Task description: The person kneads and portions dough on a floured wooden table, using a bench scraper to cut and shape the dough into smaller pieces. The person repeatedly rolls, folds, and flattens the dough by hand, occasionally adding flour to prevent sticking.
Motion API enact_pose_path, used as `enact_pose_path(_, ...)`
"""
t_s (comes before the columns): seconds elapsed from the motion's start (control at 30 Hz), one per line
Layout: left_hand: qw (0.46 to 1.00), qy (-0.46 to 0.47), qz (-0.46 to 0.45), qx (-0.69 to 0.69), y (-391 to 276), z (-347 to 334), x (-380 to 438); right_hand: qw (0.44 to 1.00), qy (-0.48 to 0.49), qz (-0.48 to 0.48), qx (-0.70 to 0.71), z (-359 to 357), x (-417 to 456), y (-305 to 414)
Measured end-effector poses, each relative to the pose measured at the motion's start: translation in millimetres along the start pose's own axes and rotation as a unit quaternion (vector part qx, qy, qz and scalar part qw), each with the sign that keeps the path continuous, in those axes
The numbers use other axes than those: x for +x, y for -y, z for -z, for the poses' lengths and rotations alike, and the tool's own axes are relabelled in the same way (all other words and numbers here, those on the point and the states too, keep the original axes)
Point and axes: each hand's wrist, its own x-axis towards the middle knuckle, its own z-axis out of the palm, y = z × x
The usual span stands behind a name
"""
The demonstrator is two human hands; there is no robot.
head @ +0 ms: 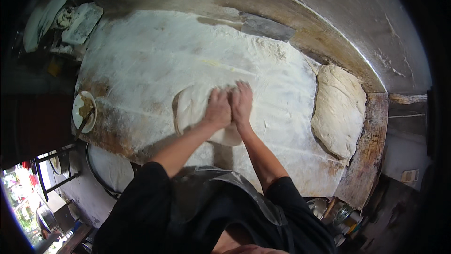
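Before me on the floured work table (141, 53) lies a flattened, pale piece of dough (192, 109) with a rounded left edge. My left hand (219, 109) and my right hand (241, 104) rest side by side on its right part, near the far edge. The fingers point away from me and are blurred, so whether they grip the dough or only press on it is unclear. Both hands hide part of the dough beneath them. A much larger lump of dough (340, 109) sits apart at the right end of the table.
A white plate (79, 109) with a brown paste and a dark-handled utensil stands at the left edge. Loose flour (275, 51) lies near the back wall. Floury containers (82, 23) are at the far left. Below the table's near left edge is a round pan (111, 166); metal bowls (317, 206) are lower right.
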Motion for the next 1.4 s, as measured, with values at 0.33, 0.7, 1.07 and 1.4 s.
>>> enact_pose_path(0.33, 0.979, -0.185, -0.061, -0.063, -20.1, -46.5, 44.7, 0.999, -0.021, -0.011, -0.025, 17.3, -0.6, -52.2)
enact_pose_path(0.7, 0.989, -0.036, -0.049, -0.132, 22.2, -13.1, 65.8, 0.993, -0.001, -0.014, -0.114, -1.2, 11.8, -61.7)
enact_pose_path(1.07, 0.976, -0.202, 0.080, -0.026, 105.6, -17.5, 22.2, 0.982, 0.122, 0.054, -0.136, 0.8, -11.2, -2.3)
enact_pose_path(1.4, 0.980, -0.177, 0.084, 0.039, 90.0, 2.1, 40.2, 0.982, 0.114, 0.052, -0.140, 2.8, -11.8, -4.3)
